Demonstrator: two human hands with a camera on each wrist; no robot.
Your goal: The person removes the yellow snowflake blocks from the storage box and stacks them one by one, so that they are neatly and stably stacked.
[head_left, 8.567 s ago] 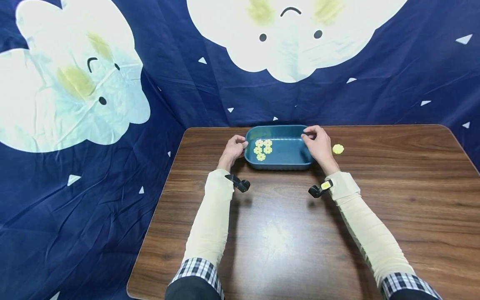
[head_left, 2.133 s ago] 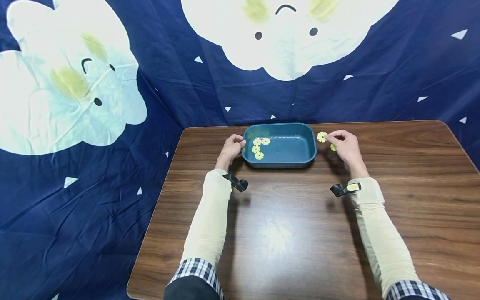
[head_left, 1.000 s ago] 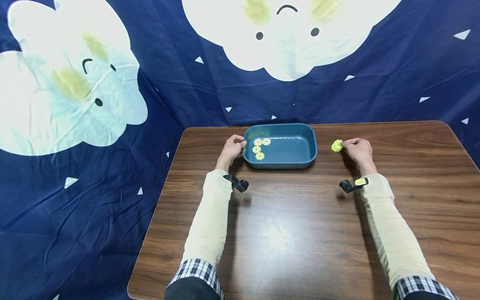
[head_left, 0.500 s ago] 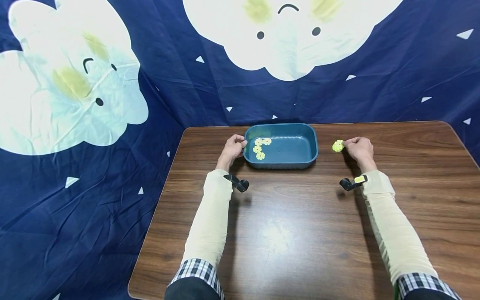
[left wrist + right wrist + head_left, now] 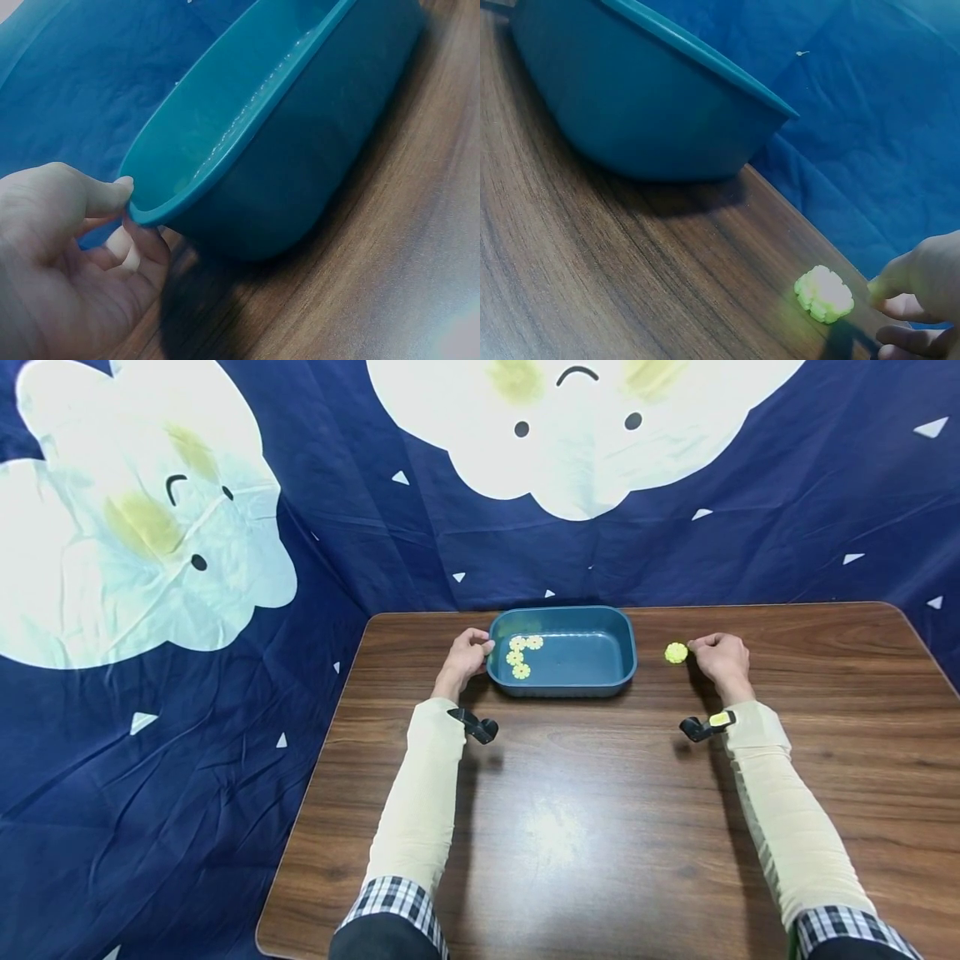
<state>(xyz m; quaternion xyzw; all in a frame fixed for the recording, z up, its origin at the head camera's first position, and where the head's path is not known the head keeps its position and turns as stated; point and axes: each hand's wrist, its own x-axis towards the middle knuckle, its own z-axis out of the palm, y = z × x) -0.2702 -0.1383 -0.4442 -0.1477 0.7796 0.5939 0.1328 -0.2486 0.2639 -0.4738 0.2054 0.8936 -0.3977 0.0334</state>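
My left hand (image 5: 467, 652) pinches the left end of a teal plastic tub (image 5: 562, 691), thumb over the rim and fingers beneath it, as the left wrist view shows. Several pale yellow flower-shaped pieces (image 5: 521, 671) lie flat at the left of the tub's floor. To the right of the tub, a small pile of yellow flower-shaped pieces (image 5: 676, 652) rests on the wooden table; in the right wrist view the pile (image 5: 823, 294) glows brightly. Just right of it hovers my right hand (image 5: 722, 658), thumb and forefinger close together with nothing between them, a small gap from the pile.
The brown wooden table (image 5: 555, 777) has rounded corners. Behind it and on the left hangs a dark blue cloth (image 5: 420, 552) with white clouds. A black camera (image 5: 474, 725) is strapped to my left wrist, another camera (image 5: 707, 725) to my right.
Compared with the oldest frame, one flower-shaped piece has left the tub. My right hand carried it rightward onto the pile, then let go and drew slightly back. The left hand stays on the rim.
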